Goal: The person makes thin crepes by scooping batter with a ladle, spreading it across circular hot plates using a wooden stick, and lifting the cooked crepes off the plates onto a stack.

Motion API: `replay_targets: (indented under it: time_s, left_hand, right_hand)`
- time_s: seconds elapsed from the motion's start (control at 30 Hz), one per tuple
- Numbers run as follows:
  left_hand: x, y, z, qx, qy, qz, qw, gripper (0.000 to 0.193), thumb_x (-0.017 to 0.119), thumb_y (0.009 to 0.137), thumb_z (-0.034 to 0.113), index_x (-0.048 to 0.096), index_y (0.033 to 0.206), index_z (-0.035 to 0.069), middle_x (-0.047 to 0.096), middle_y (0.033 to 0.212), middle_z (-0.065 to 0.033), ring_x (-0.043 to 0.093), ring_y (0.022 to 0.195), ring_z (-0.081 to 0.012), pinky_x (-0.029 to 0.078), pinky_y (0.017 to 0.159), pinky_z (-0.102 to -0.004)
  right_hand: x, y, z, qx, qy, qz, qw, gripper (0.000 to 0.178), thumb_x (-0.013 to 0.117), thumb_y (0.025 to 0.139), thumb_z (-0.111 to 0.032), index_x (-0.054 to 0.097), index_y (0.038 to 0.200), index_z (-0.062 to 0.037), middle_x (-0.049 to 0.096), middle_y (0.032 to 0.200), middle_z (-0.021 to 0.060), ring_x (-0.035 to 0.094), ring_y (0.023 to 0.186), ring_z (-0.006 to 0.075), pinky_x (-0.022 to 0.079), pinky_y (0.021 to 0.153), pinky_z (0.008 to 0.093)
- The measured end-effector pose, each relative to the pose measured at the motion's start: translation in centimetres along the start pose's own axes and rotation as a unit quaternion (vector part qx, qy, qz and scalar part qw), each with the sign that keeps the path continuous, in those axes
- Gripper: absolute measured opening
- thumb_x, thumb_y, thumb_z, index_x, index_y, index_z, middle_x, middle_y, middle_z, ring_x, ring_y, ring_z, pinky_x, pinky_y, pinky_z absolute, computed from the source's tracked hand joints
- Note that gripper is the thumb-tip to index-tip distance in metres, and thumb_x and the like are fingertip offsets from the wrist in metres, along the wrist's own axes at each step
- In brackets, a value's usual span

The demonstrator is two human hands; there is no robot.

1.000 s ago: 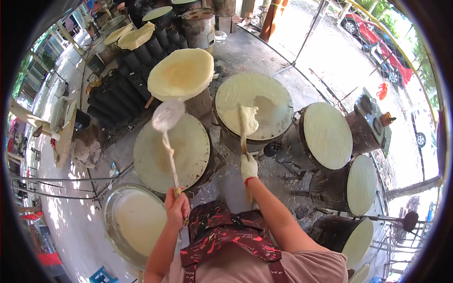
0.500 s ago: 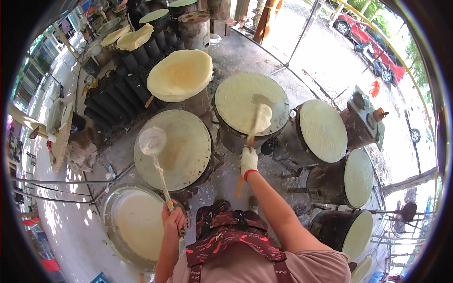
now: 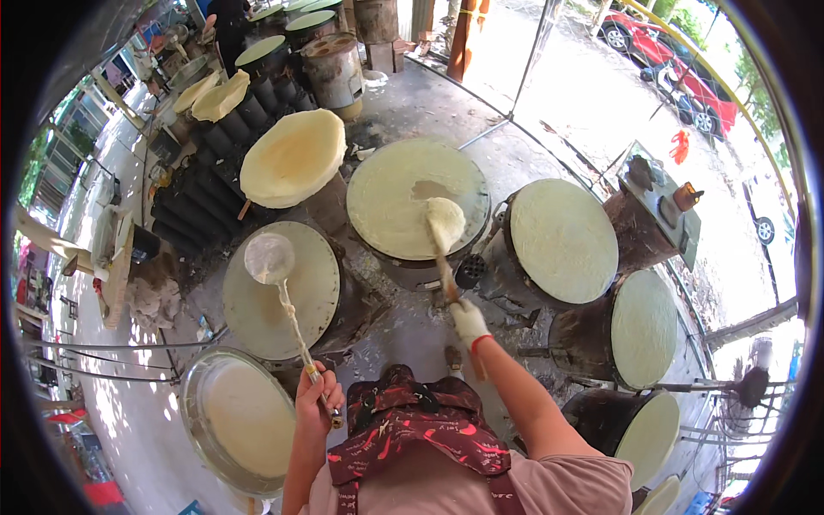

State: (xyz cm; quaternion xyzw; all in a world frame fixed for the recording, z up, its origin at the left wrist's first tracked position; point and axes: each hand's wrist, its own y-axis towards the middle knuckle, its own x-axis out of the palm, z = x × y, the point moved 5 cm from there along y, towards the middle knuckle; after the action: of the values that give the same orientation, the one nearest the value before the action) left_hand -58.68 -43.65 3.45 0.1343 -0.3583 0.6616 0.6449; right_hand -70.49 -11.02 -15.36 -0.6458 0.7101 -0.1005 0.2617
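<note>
My left hand [image 3: 319, 398] is wrapped round the long handle of a ladle [image 3: 269, 257], whose whitish bowl hovers over or rests on the left round griddle [image 3: 300, 300]; I cannot tell which. My right hand [image 3: 469, 321], in a white glove with a red cuff, grips a wooden spreader [image 3: 449, 273]. Its batter-coated blade lies on the middle griddle [image 3: 378, 193], where pale batter covers most of the top. A darker bare patch shows beside the blade. Below the left griddle, a wide metal basin [image 3: 190, 421] holds creamy batter [image 3: 245, 416].
On the right, several batter-covered griddles [image 3: 562, 240] stand on drum stoves. A stack of round flatbreads [image 3: 292, 159] is raised at the upper left, beside rows of black cylinders [image 3: 197, 202]. A small stove [image 3: 644, 210] with a flat top stands far right. Red cars [image 3: 678, 77] are outside.
My right hand has moved a little right and nearer, and the spreader's blade has swung, leaving its bare patch smaller. The ladle stays over the left griddle. The whole view has shifted slightly.
</note>
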Motion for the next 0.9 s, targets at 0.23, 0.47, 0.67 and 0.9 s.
replay_targets:
  time_s: [0.23, 0.47, 0.67, 0.9]
  left_hand:
    - [8.5, 3.5, -4.5, -0.011, -0.015, -0.020, 1.000, 0.019, 0.053, 0.093, 0.019, 0.049, 0.109, 0.010, 0.041, 0.075, -0.0013, 0.041, 0.054, -0.0106, 0.037, 0.051, -0.0263]
    - [12.9, 5.7, -7.7, -0.020, 0.003, -0.017, 1.000, 0.021, 0.056, 0.092, 0.019, 0.050, 0.108, 0.007, 0.044, 0.082, -0.0030, 0.043, 0.060, -0.0121, 0.038, 0.047, -0.0252]
    - [12.7, 6.7, -7.6, -0.025, -0.027, -0.011, 0.999, 0.020, 0.055, 0.092, 0.017, 0.050, 0.108, 0.007, 0.045, 0.082, -0.0035, 0.044, 0.060, -0.0127, 0.038, 0.050, -0.0258]
    - [11.5, 7.8, -7.1, -0.063, -0.042, -0.021, 0.997, 0.020, 0.054, 0.092, 0.017, 0.050, 0.109, 0.005, 0.045, 0.082, -0.0047, 0.044, 0.059, -0.0130, 0.038, 0.048, -0.0249]
  right_hand:
    - [-9.6, 2.7, -0.8, -0.105, -0.147, 0.013, 0.983, 0.037, 0.049, 0.089, -0.031, 0.059, 0.110, -0.0028, 0.063, 0.093, 0.0259, 0.060, 0.093, 0.0408, 0.046, 0.079, 0.0440]
    - [-13.3, 10.9, -7.7, -0.209, -0.212, 0.078, 0.952, 0.029, 0.048, 0.091, -0.029, 0.058, 0.102, -0.0043, 0.062, 0.087, 0.0266, 0.059, 0.085, 0.0448, 0.046, 0.074, 0.0515]
    - [-12.1, 4.2, -1.4, -0.212, -0.267, -0.167, 0.925, 0.032, 0.048, 0.091, -0.029, 0.058, 0.113, -0.0085, 0.063, 0.099, 0.0236, 0.060, 0.093, 0.0421, 0.047, 0.079, 0.0485]
    - [-15.0, 15.4, -12.2, -0.120, -0.224, 0.155, 0.955, 0.037, 0.050, 0.089, -0.030, 0.056, 0.122, -0.0135, 0.063, 0.097, 0.0243, 0.060, 0.091, 0.0422, 0.047, 0.079, 0.0472]
